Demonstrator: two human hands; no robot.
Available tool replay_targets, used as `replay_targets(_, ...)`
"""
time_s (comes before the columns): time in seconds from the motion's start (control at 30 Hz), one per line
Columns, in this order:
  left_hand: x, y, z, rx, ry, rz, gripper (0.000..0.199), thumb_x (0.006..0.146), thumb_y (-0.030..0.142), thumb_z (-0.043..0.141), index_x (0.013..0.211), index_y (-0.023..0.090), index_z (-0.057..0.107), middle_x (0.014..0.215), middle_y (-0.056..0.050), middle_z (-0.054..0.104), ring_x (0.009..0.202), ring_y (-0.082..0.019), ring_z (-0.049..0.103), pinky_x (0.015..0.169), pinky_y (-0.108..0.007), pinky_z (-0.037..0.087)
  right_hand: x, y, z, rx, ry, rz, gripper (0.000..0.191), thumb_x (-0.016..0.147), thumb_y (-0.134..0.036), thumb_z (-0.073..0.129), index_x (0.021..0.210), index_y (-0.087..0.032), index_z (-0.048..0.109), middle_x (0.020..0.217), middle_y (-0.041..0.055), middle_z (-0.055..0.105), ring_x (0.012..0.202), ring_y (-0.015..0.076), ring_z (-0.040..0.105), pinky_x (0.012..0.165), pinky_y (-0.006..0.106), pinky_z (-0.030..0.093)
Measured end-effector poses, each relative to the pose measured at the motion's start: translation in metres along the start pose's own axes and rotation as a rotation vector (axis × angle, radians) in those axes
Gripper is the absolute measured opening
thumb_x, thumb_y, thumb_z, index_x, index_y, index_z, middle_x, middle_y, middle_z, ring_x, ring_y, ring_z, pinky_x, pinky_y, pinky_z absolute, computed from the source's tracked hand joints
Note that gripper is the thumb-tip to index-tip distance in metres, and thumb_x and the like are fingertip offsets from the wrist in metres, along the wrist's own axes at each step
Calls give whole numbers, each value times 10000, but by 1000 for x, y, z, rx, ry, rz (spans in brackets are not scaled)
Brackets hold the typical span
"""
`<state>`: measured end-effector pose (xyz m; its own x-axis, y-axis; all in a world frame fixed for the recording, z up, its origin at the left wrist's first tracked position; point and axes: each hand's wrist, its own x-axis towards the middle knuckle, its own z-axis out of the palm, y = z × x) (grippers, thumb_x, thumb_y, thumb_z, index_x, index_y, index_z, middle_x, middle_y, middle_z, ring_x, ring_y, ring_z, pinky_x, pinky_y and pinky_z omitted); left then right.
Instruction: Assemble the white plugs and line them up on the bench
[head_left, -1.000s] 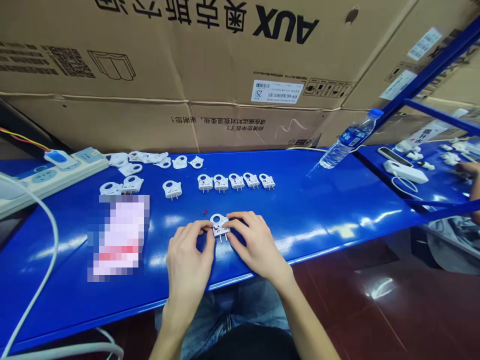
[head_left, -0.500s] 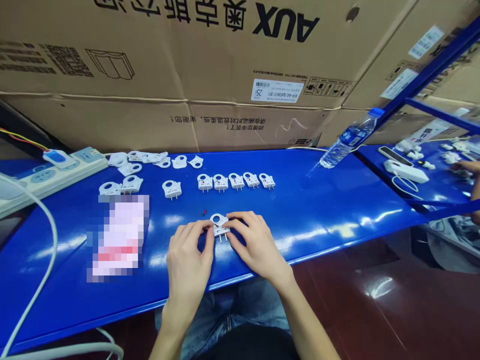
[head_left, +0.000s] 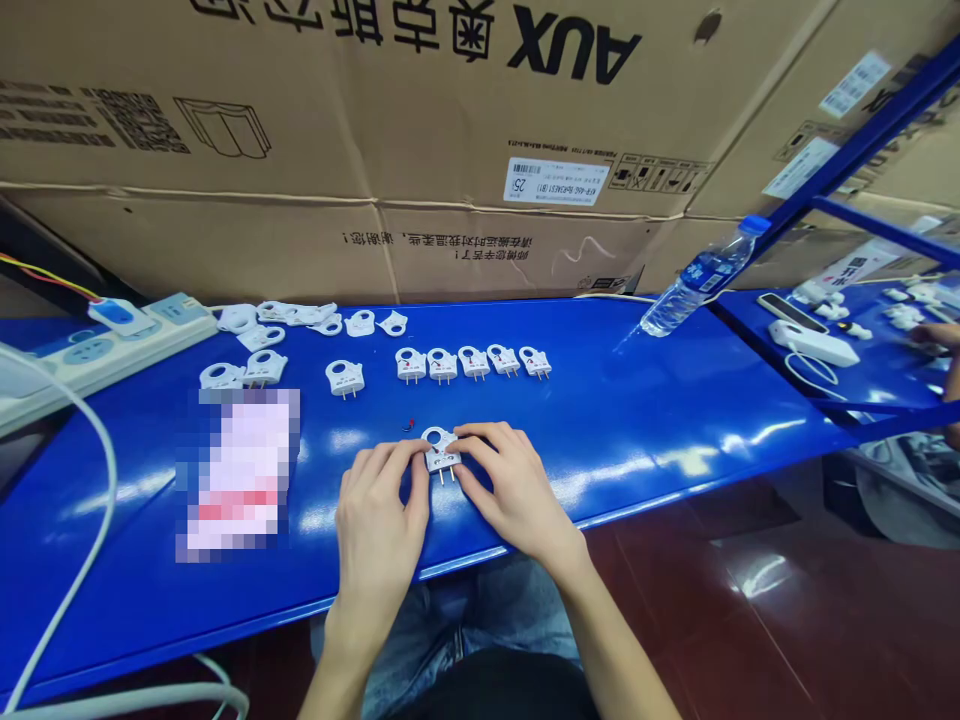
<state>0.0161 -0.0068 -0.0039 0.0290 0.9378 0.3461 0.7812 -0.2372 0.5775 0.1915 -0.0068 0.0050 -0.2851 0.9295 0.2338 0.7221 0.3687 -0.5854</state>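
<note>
Between my hands, near the table's front edge, is a white two-pin plug casing [head_left: 441,461] with a round hole and its metal pins toward me. My left hand [head_left: 384,510] pinches its left side with thumb and forefinger. On the right side, my right hand [head_left: 514,488] grips it with thumb and fingers. A small red and black part [head_left: 409,425] lies just beyond my left fingertips. Farther back stands a row of several similar plug casings [head_left: 473,362], with a single plug casing [head_left: 345,378] to their left.
White casing parts [head_left: 296,315] are heaped at the back left, beside a power strip [head_left: 176,325]. A blurred pink item [head_left: 247,470] lies left of my hands. A water bottle [head_left: 703,278] leans at the back right. Another person's hand [head_left: 941,338] is at the far right.
</note>
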Motion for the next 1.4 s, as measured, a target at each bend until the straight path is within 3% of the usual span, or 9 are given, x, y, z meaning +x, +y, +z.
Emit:
replay_targets(0.33, 0, 0, 1, -119, 79, -185, 269, 992, 289, 494, 1233, 219, 591, 979, -51, 698, 951, -254, 663, 905, -417, 498, 11, 1, -1, 24, 158, -44, 143, 1029, -252, 621, 1147, -257, 703, 1322, 64, 690, 1226, 238, 618, 1030, 430, 512)
replay_targets(0.53, -1, -3, 1, -82, 60, -147, 248, 966, 257, 489, 1191, 214, 585, 925, -46, 664, 920, -261, 656, 887, -423, 495, 78, -7, -10, -46, 181, -185, 137, 1012, -255, 645, 1118, -236, 729, 1283, 53, 678, 1212, 214, 593, 1088, 391, 483)
replay_targets(0.67, -1, -3, 1, -29, 52, -116, 196, 958, 246, 496, 1123, 226, 599, 911, -44, 658, 911, -263, 643, 877, -415, 496, 128, -11, 7, -113, 106, -171, 153, 1011, -296, 648, 1116, -243, 746, 1278, 55, 671, 1179, 248, 573, 1010, 410, 489)
replay_targets(0.77, -2, -3, 1, -25, 61, -106, 177, 955, 244, 502, 1102, 228, 599, 916, -46, 661, 906, -264, 644, 879, -417, 496, 147, -11, 26, -148, 57, -126, 170, 1013, -306, 643, 1126, -238, 749, 1301, 69, 658, 1180, 266, 556, 971, 423, 485)
replay_targets(0.9, -3, -4, 1, -24, 49, -100, 171, 954, 237, 509, 1096, 228, 603, 929, -48, 665, 920, -262, 647, 876, -408, 491, 151, -7, 44, -222, 24, -97, 176, 1008, -301, 637, 1114, -225, 756, 1305, 89, 655, 1204, 297, 514, 979, 460, 469)
replay_targets(1.03, -4, -5, 1, 2, 30, -113, 175, 959, 242, 519, 1109, 222, 608, 950, -52, 670, 936, -268, 639, 876, -413, 483, 149, -4, 48, -274, 14, -132, 178, 996, -276, 634, 1110, -219, 758, 1333, 91, 652, 1241, 311, 487, 987, 482, 465)
replay_targets(1.17, -5, -6, 2, 6, 30, -105, 164, 965, 242, 516, 1104, 224, 602, 955, -50, 670, 947, -266, 643, 876, -412, 479, 146, -10, 47, -292, 36, -164, 286, 990, -266, 622, 1255, -217, 717, 1390, 105, 625, 1261, 316, 482, 986, 483, 473)
replay_targets(1.27, -5, -7, 2, 13, 24, -94, 139, 965, 240, 517, 1069, 216, 605, 948, -53, 669, 952, -271, 646, 862, -413, 472, 146, -19, 49, -318, 7, -247, 323, 1015, -289, 600, 1319, -222, 684, 1428, 115, 596, 1286, 320, 469, 1006, 491, 467)
replay_targets(1.4, -4, -6, 2, 23, 25, -97, 99, 961, 246, 519, 996, 215, 607, 931, -56, 665, 956, -284, 646, 848, -420, 464, 155, -26, 54, -355, -69, -364, 260, 1022, -317, 623, 1245, -221, 716, 1450, 111, 578, 1328, 331, 447, 1039, 509, 446)
